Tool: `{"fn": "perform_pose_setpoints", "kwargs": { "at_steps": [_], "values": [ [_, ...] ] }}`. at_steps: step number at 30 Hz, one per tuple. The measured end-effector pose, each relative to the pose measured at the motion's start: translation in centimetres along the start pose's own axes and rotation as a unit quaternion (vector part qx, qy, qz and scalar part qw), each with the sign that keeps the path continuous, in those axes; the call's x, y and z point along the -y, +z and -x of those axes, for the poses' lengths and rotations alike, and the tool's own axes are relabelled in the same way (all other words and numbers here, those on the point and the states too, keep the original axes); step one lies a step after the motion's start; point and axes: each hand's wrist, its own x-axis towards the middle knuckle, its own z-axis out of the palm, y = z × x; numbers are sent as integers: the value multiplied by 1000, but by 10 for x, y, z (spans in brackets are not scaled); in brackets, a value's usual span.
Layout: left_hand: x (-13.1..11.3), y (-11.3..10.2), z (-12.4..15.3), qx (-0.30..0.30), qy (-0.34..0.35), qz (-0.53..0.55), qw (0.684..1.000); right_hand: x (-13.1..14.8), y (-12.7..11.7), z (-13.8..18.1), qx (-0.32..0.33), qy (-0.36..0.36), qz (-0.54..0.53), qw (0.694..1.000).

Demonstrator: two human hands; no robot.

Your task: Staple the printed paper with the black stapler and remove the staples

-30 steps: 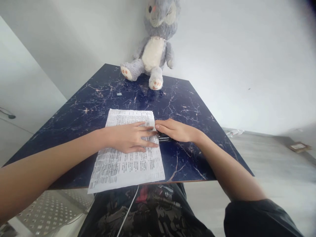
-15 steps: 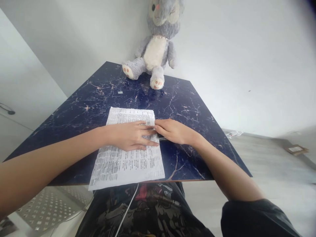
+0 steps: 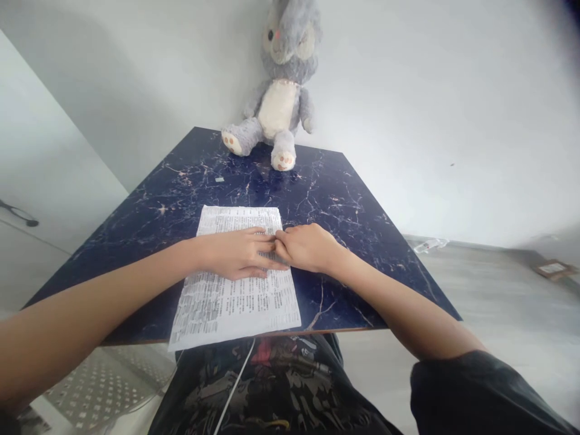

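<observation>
Sheet (image 3: pixel 235 299) of printed text lies flat at the near edge of the tabletop (image 3: pixel 348 208), its near corner overhanging. The left hand (image 3: pixel 238 254) rests on its middle, palm down and fingers spread, gripping nothing and pinning the paper. The right hand (image 3: pixel 306 248) sits at the sheet's right edge, knuckles touching the left fingertips. A second ago it lay nearly flat beside the sheet, with a slim dark object showing beneath it. Now its fingers are curled into a loose fist and it has edged leftward. The dark object is no longer in sight, and whether the fist encloses it cannot be told. The sheet has kept its place, so the change is confined to the right hand. A plush rabbit (image 3: pixel 278 103) sits at the far edge.
</observation>
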Motion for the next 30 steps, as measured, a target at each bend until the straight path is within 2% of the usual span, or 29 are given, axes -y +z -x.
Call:
{"fn": "perform_pose_setpoints", "kwargs": {
  "at_steps": [2, 5, 8, 11, 15, 18, 21, 23, 25, 27, 30],
  "values": [
    [0, -1, 1, 10, -4, -11, 1000, -15, -10, 2, 27, -38, -110, 993],
    [0, -1, 2, 27, -12, -29, 999, -40, -22, 6, 73, -121, -237, 961],
    [1, 1, 4, 55, -19, -50, 997, -58, -26, 8, 112, -187, -252, 943],
    [2, 0, 4, 62, -25, -59, 996, -70, -26, 9, 118, -199, -231, 945],
    [2, -10, 6, 16, -42, -63, 997, -92, -29, 13, 128, -149, -214, 957],
    [3, -19, 12, 10, -70, -39, 997, -116, -29, 15, 121, -81, -201, 969],
    [0, -23, 16, 38, -85, -30, 995, -136, -23, 13, 70, 9, -185, 980],
    [-5, -20, 16, 64, -94, -36, 993, -143, -17, 8, 3, 90, -181, 979],
    [-10, -15, 12, 92, -101, -41, 990, -142, -15, 4, -80, 152, -188, 967],
    [-11, -8, 8, 98, -104, -51, 988, -133, -17, 2, -144, 175, -227, 947],
    [-6, -1, 3, 58, -120, -70, 989, -108, -22, 0, -165, 165, -324, 917]
  ]
}}
